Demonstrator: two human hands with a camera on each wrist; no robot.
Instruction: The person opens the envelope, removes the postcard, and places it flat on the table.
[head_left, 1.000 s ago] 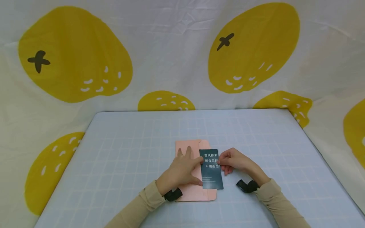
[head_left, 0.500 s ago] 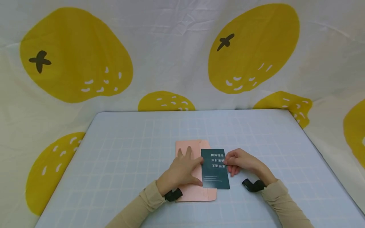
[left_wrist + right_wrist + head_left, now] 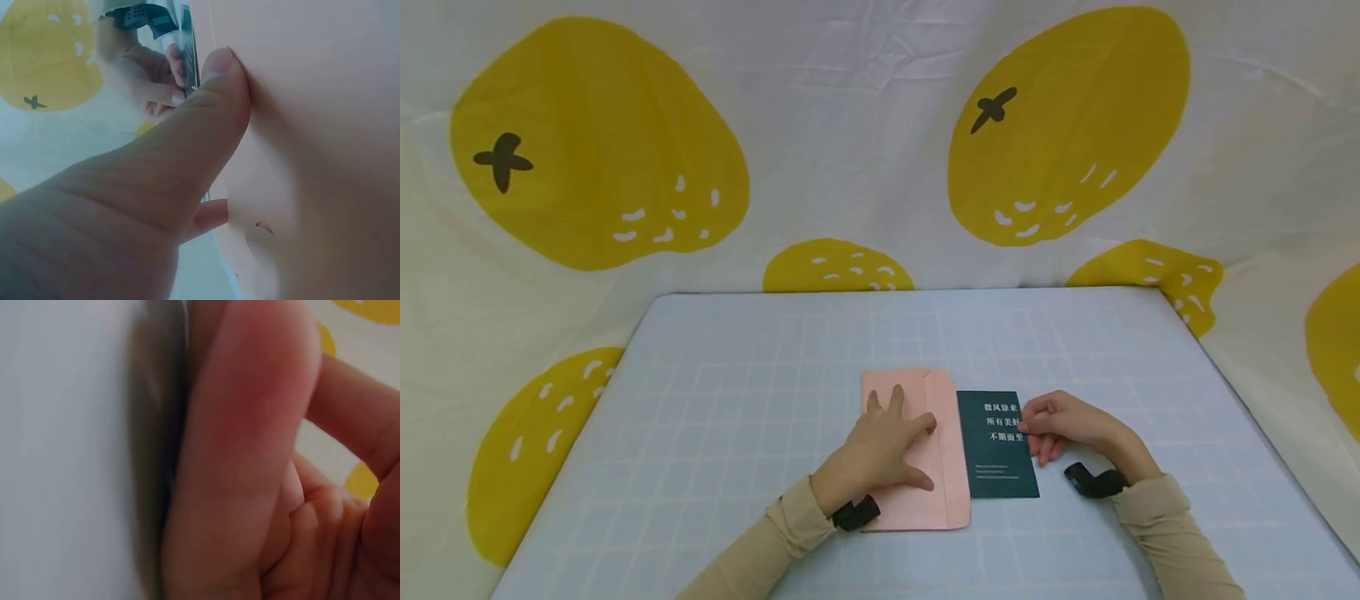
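A pink envelope [image 3: 917, 510] lies on the table under my left hand [image 3: 880, 446], whose spread fingers press on its face. The left wrist view has the thumb [image 3: 219, 94] straight along the pink paper [image 3: 337, 100]. To the envelope's right is a dark green card [image 3: 996, 460] with white printed characters, its left edge right at the envelope's flap side. My right hand [image 3: 1067, 421] pinches the card's right edge between thumb and fingers. Close up in the right wrist view, the fingers [image 3: 244, 444] lie against the card, which is blurred and dark there.
The table [image 3: 737, 417] wears a pale blue gridded cover. A white cloth [image 3: 850, 125] with big yellow fruit prints hangs behind it and at the sides. Black wrist cameras sit on the left wrist [image 3: 856, 512] and the right wrist [image 3: 1096, 482].
My right hand has drawn the card to the right, from overlapping the envelope to lying beside it, so the envelope's right strip shows. The left hand has stayed in place.
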